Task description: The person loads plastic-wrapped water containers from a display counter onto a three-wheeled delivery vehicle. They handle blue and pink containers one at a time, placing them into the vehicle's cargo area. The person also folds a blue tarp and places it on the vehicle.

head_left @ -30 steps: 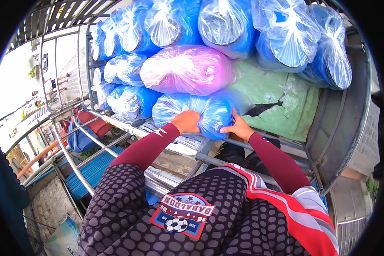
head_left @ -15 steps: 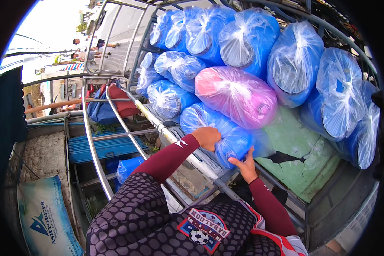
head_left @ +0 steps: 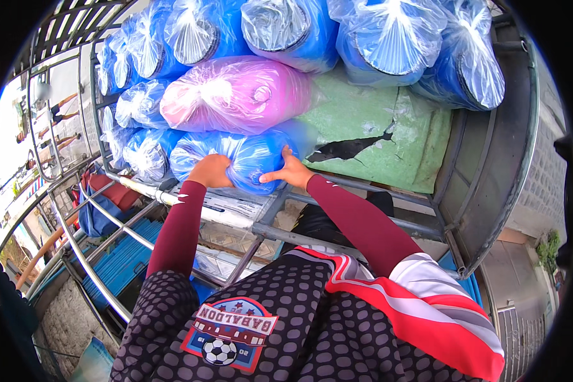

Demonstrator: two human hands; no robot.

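A blue plastic container (head_left: 200, 145) in a clear plastic wrap lies on its side, nearest to me. My left hand (head_left: 211, 172) is closed on its near side, fingers curled against the wrap. My right hand (head_left: 290, 169) cups its right end, thumb pressed near a round spot and fingers over the top. Just beyond it lies a pink wrapped container (head_left: 235, 94). To the left are smaller-looking blue wrapped bundles (head_left: 148, 155). A row of large blue wrapped containers (head_left: 279, 28) stands at the far side.
A green panel (head_left: 369, 127) with a jagged dark hole (head_left: 350, 149) lies to the right. Metal rails (head_left: 274, 210) run between me and the load, and a grey side wall (head_left: 490, 165) bounds the right. Blue and red bags (head_left: 99, 207) hang at left; people (head_left: 60, 114) are beyond.
My view has swung right, so the load sits farther left and more of the right side wall shows. Both hands stay on the same blue container, which keeps its place beside the pink one.
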